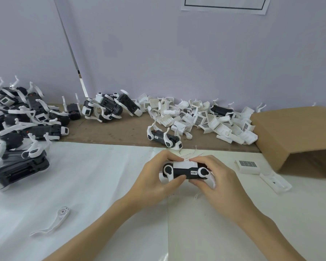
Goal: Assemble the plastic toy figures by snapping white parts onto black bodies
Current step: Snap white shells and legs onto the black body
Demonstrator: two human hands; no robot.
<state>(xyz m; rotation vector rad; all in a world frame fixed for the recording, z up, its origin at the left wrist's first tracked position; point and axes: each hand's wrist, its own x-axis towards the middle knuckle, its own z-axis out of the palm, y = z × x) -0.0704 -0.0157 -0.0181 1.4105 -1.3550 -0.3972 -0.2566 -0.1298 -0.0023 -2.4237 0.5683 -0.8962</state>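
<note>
Toy figure (184, 171) (glossy black body, white cover) gripped by curled fingers of both hands.

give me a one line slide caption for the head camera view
Both hands, left hand and right hand, grip a black toy body, pressing a white cover onto it.

I see a black toy body (184, 173) at centre frame, lying sideways, with round white leg joints at both ends and a white cover (184, 164) seated along its top edge. More white covers (205, 119) lie heaped at upper right.
</note>
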